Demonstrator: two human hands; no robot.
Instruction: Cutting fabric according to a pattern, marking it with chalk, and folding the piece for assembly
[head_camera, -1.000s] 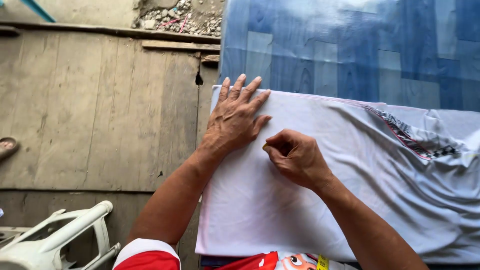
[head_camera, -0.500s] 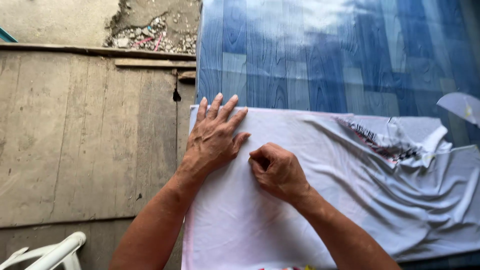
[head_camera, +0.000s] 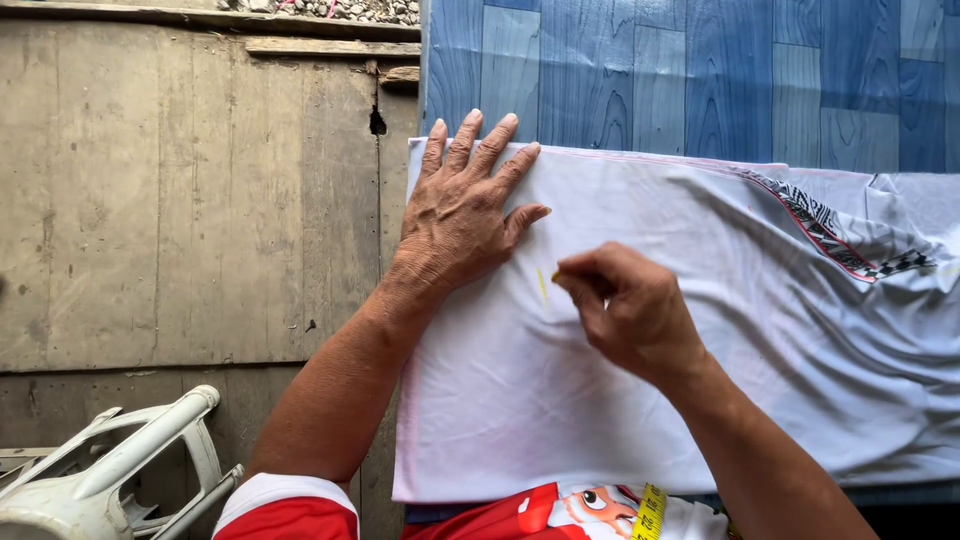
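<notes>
The left hand (head_camera: 462, 210) lies flat on the white cloth (head_camera: 640, 370), fingers spread wide, its fingertips reaching the cloth's far hem. The right hand (head_camera: 628, 305) is curled tight, thumb and forefinger pinching a small yellow piece of chalk (head_camera: 556, 275) whose tip touches the cloth just beside the left thumb. A short yellow line (head_camera: 542, 285) already shows on the fabric there. The cloth is spread over a bench (head_camera: 700, 80) covered in blue plank-patterned sheeting, near its left edge.

To mark well, the flat hand should hold the fabric taut and free of wrinkles beneath the chalk, and the stroke should be light and steady so the cloth does not drag or bunch.

Most of the chalk is hidden inside the pinch, so its shape cannot be told. The cloth's right part is rumpled, with a black-and-red patterned trim (head_camera: 840, 235), and runs out of view. A yellow measuring tape (head_camera: 648, 512) and the red shirt (head_camera: 300, 510) are cut off at the bottom; a white plastic chair (head_camera: 120, 470) is only partly seen at lower left.
</notes>
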